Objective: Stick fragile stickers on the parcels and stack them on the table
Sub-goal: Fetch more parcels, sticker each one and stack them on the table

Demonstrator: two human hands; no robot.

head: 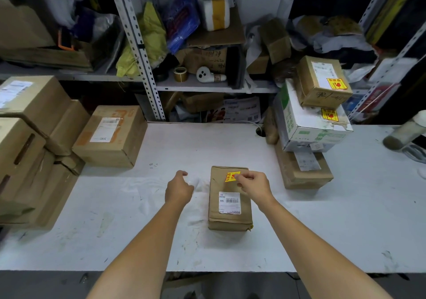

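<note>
My right hand (252, 183) pinches yellow sticker (231, 176) on brown parcel (228, 220) top; left hand (178, 189) beside it, curled, can't tell if it holds anything.

On the brown parcel (228, 220) at the middle of the table (138, 206) we read "MX8C" and "03" beside a barcode on its white shipping label (229, 203), though the red print on its yellow sticker (232, 176) is too small for us. At right, the top box (320, 96) bears a warning sticker (337, 83) with a red broken-glass sign and a handwritten number we cannot read surely, and the white box (299, 123) beneath bears a like decal (329, 115). The address label (105, 130) on the left box (110, 151) is blurred.
</note>
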